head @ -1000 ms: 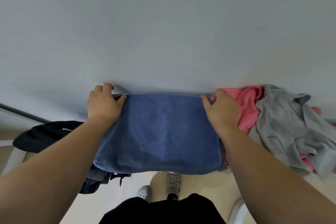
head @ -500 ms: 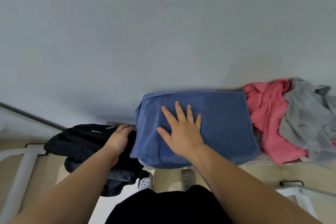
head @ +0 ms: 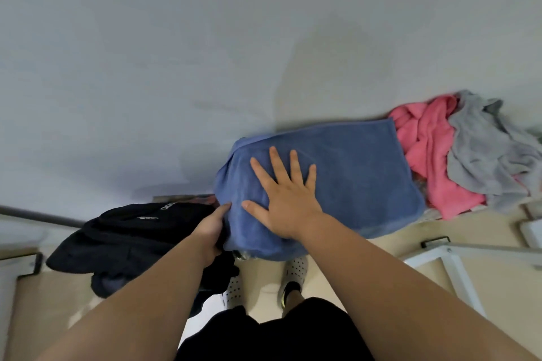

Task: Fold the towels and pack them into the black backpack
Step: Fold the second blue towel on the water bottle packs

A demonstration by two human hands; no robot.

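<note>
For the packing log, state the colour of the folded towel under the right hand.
Plain blue folded terry towel; head view shows it best.

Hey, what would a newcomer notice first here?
The right hand lies flat, fingers spread, on the folded blue towel at centre. Right of it sit a crumpled pink towel and grey cloth; left of it, the left hand reaches beside the black backpack.

right hand [head: 289, 202] flat on folded blue towel [head: 360, 173] | left hand [head: 209, 228] at its left edge, beside black backpack [head: 132, 237]
</note>
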